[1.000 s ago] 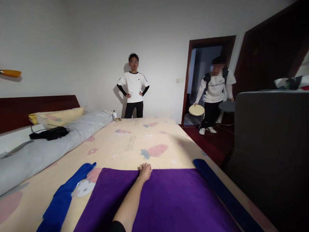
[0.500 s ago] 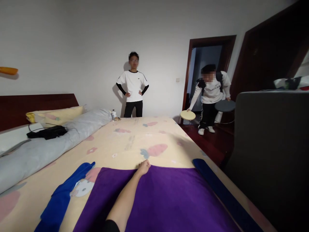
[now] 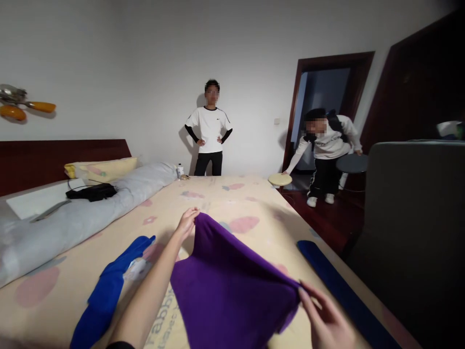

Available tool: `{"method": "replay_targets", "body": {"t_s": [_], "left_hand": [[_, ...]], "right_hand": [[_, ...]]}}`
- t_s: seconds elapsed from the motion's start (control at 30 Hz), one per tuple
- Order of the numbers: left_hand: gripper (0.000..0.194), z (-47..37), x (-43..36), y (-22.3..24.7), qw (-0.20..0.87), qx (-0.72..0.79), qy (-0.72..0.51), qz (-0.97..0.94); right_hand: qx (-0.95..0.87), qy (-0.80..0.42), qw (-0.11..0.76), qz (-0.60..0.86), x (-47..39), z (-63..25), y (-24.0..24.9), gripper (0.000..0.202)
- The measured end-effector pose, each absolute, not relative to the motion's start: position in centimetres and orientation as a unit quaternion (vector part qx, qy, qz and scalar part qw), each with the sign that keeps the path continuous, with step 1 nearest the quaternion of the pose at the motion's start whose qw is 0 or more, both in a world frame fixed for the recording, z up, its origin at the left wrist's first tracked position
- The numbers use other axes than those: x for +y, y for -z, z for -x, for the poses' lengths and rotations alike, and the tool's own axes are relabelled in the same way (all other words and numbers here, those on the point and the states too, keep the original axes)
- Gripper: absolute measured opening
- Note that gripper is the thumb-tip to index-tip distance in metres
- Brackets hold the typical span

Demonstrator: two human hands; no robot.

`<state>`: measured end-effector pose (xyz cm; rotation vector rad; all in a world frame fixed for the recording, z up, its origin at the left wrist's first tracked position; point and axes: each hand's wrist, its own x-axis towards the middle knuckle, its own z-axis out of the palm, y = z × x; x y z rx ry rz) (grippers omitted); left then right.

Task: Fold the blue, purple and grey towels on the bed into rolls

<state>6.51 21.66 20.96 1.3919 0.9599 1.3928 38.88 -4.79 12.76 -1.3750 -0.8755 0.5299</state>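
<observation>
A purple cloth (image 3: 225,286) is lifted partly off the bed (image 3: 214,194), its upper edge stretched slantwise between my hands. My left hand (image 3: 188,221) pinches that edge at a raised peak near the middle of the bed. Lower and to the right, my right hand (image 3: 325,312) is closed on the cloth between thumb and fingers. Left of my left forearm lies a folded blue cloth (image 3: 109,286). To the right, along the bed's edge, is a long dark blue folded cloth (image 3: 334,281).
A grey rolled cover (image 3: 119,201), a pillow (image 3: 105,167) and a black item (image 3: 90,191) lie at the left. One person (image 3: 210,128) stands beyond the bed. Another person (image 3: 327,145) bends over a yellow stool (image 3: 279,180). A dark chair back (image 3: 417,218) stands at the right.
The purple cloth, flat before, is now raised and pulled taut. My left hand moved up and left with its edge, and my right hand came into view gripping it.
</observation>
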Motion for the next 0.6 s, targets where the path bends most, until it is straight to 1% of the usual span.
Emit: {"method": "replay_targets", "body": {"t_s": [0.1, 0.23, 0.43, 0.53, 0.6], "left_hand": [[0.047, -3.3, 19.2, -23.7, 0.476, 0.358, -0.576, -0.559], [0.04, -0.7, 16.5, -26.4, 0.496, 0.34, -0.555, -0.574], [0.04, 1.0, 14.7, -28.2, 0.472, 0.362, -0.522, -0.612], [0.041, 1.3, 14.4, -28.6, 0.454, 0.379, -0.527, -0.61], [0.04, 1.4, 14.1, -28.9, 0.434, 0.393, -0.532, -0.612]], "right_hand": [[-0.432, -0.179, 0.667, 0.58, -0.5, -41.5, -18.0, 0.054], [-0.545, -0.106, 0.608, 0.568, 3.8, -44.0, -22.5, 0.051], [-0.662, 0.039, 0.492, 0.564, 7.4, -45.2, -25.6, 0.043], [-0.675, 0.065, 0.466, 0.569, 8.5, -44.9, -26.6, 0.045], [-0.68, 0.06, 0.454, 0.573, 8.9, -44.7, -27.1, 0.045]]}}
